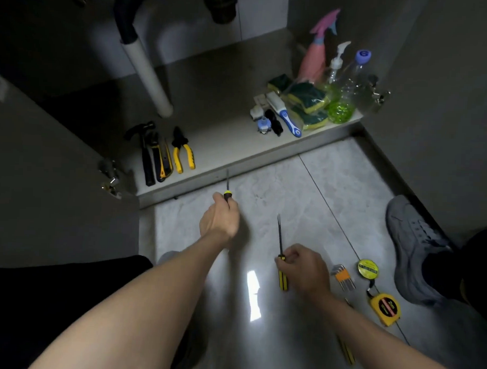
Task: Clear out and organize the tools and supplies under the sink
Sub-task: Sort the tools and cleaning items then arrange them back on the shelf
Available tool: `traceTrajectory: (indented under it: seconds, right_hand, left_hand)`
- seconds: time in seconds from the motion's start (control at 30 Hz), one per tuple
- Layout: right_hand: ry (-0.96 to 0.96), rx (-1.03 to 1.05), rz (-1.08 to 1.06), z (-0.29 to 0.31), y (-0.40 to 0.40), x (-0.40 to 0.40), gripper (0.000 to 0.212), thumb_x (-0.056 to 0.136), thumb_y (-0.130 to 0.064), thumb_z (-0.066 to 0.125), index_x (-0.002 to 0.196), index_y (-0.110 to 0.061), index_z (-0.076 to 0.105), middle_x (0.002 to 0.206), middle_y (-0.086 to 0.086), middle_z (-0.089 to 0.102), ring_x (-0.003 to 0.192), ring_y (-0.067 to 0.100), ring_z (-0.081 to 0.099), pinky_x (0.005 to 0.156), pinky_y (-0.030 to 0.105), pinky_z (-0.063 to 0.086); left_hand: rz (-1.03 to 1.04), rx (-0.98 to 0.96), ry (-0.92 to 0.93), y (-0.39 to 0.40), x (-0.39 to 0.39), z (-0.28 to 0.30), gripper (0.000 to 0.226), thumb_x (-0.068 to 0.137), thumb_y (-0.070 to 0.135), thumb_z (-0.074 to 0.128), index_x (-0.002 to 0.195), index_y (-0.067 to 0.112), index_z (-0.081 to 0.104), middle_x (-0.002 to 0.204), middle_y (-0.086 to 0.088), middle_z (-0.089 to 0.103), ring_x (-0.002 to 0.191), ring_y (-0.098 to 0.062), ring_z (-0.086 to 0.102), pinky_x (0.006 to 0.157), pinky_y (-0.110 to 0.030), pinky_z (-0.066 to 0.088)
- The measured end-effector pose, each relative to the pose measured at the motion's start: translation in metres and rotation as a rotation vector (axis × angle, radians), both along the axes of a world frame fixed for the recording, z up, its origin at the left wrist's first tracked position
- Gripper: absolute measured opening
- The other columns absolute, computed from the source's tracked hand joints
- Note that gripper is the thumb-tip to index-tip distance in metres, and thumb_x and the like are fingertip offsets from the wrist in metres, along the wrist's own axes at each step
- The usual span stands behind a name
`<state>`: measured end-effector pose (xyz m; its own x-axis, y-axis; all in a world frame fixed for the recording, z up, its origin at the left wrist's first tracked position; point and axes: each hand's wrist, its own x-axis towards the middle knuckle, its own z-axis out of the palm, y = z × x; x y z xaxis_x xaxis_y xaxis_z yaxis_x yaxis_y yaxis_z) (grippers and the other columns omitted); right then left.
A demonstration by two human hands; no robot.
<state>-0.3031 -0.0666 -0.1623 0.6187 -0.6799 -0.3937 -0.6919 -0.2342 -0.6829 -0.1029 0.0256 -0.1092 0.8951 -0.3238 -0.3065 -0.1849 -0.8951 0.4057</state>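
My left hand (220, 218) is closed around a yellow-and-black screwdriver (226, 188), its shaft pointing at the cabinet's front edge. My right hand (303, 266) grips a second yellow-and-black screwdriver (280, 254) that lies on the floor tile, tip pointing away from me. On the cabinet floor (224, 139) at the left lie a hammer (144, 150), a utility knife (161, 159) and yellow-handled pliers (182, 152). At the right of the cabinet are sponges (308, 103), a blue-handled brush (286, 116), a pink spray bottle (317, 54) and clear bottles (348, 88).
A hex key set (343, 276), a roll of tape (367, 268), a yellow tape measure (385, 308) and another screwdriver (345, 350) lie on the floor at right. A white drain pipe (149, 76) slants down inside the cabinet. A grey shoe (417, 245) stands at right. Both cabinet doors stand open.
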Motion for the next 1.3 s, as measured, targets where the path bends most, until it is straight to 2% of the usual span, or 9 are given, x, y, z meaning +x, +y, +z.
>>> traceTrajectory:
  seconds: [0.1, 0.23, 0.43, 0.57, 0.67, 0.8, 1.0, 1.13, 1.3]
  right_hand:
    - [-0.077, 0.019, 0.003, 0.013, -0.013, 0.042, 0.021, 0.073, -0.042, 0.081, 0.072, -0.031, 0.063, 0.067, -0.025, 0.065, 0.066, -0.002, 0.063, 0.063, 0.025, 0.052]
    - [-0.138, 0.003, 0.027, 0.026, -0.037, 0.095, 0.017, 0.076, -0.039, 0.081, 0.078, -0.031, 0.065, 0.063, -0.017, 0.064, 0.065, -0.003, 0.062, 0.062, 0.022, 0.048]
    - [-0.132, -0.049, 0.128, 0.033, -0.075, 0.173, 0.015, 0.078, -0.037, 0.078, 0.079, -0.025, 0.068, 0.065, -0.010, 0.068, 0.068, 0.004, 0.064, 0.059, 0.020, 0.044]
    - [-0.126, -0.042, 0.214, 0.036, -0.089, 0.223, 0.015, 0.080, -0.034, 0.078, 0.077, -0.022, 0.068, 0.064, -0.009, 0.066, 0.070, 0.007, 0.064, 0.062, 0.019, 0.044]
    - [-0.153, -0.044, 0.223, 0.037, -0.096, 0.260, 0.018, 0.080, -0.031, 0.079, 0.073, -0.019, 0.067, 0.062, -0.010, 0.063, 0.067, 0.010, 0.061, 0.064, 0.022, 0.045]
    - [-0.102, -0.086, 0.198, 0.034, -0.103, 0.311, 0.020, 0.080, -0.035, 0.078, 0.078, -0.018, 0.069, 0.081, -0.001, 0.072, 0.084, 0.022, 0.069, 0.078, 0.032, 0.057]
    - [-0.066, -0.183, 0.180, 0.032, -0.112, 0.339, 0.024, 0.079, -0.044, 0.078, 0.081, -0.023, 0.067, 0.092, 0.000, 0.070, 0.092, 0.022, 0.066, 0.074, 0.026, 0.046]
    - [-0.091, -0.218, 0.182, 0.029, -0.104, 0.340, 0.040, 0.076, -0.055, 0.075, 0.099, -0.024, 0.067, 0.102, 0.002, 0.069, 0.097, 0.025, 0.064, 0.077, 0.028, 0.046]
    - [-0.124, -0.172, 0.232, 0.011, -0.091, 0.325, 0.050, 0.081, -0.043, 0.076, 0.123, -0.018, 0.064, 0.111, 0.002, 0.068, 0.105, 0.024, 0.063, 0.088, 0.031, 0.050]
  left_hand:
    - [0.074, -0.039, -0.023, -0.018, 0.050, 0.009, 0.028, 0.103, 0.039, 0.031, 0.107, 0.012, 0.039, 0.107, -0.017, 0.062, 0.088, -0.035, 0.057, 0.071, -0.038, 0.039]
    - [0.142, -0.059, -0.080, -0.044, 0.118, 0.015, 0.036, 0.101, 0.037, 0.041, 0.117, 0.006, 0.049, 0.113, -0.020, 0.062, 0.105, -0.039, 0.059, 0.071, -0.036, 0.036]
    - [0.004, 0.136, -0.123, -0.069, 0.209, 0.015, 0.038, 0.091, 0.036, 0.058, 0.110, 0.004, 0.066, 0.116, -0.021, 0.065, 0.108, -0.039, 0.061, 0.079, -0.034, 0.048]
    - [-0.125, 0.259, -0.036, -0.078, 0.236, 0.007, 0.023, 0.089, 0.032, 0.064, 0.092, 0.009, 0.060, 0.097, -0.012, 0.067, 0.083, -0.029, 0.067, 0.053, -0.025, 0.048]
    - [-0.099, 0.244, 0.008, -0.078, 0.244, 0.001, 0.022, 0.088, 0.028, 0.067, 0.086, 0.009, 0.057, 0.077, -0.007, 0.058, 0.057, -0.020, 0.058, 0.026, -0.018, 0.034]
    - [-0.083, 0.227, -0.021, -0.075, 0.251, -0.006, 0.020, 0.086, 0.028, 0.069, 0.086, 0.009, 0.062, 0.085, -0.008, 0.063, 0.065, -0.022, 0.062, 0.034, -0.025, 0.038]
    - [-0.121, 0.149, -0.103, -0.074, 0.251, -0.008, 0.035, 0.083, 0.048, 0.064, 0.085, 0.014, 0.069, 0.078, -0.006, 0.065, 0.073, -0.025, 0.060, 0.057, -0.028, 0.042]
    - [-0.062, 0.100, -0.124, -0.064, 0.247, -0.009, 0.039, 0.083, 0.050, 0.062, 0.066, 0.016, 0.057, 0.067, -0.005, 0.058, 0.064, -0.024, 0.054, 0.051, -0.026, 0.035]
    - [0.005, 0.131, -0.150, -0.044, 0.245, -0.008, 0.035, 0.084, 0.039, 0.065, 0.063, 0.012, 0.059, 0.065, -0.006, 0.061, 0.061, -0.021, 0.057, 0.051, -0.024, 0.040]
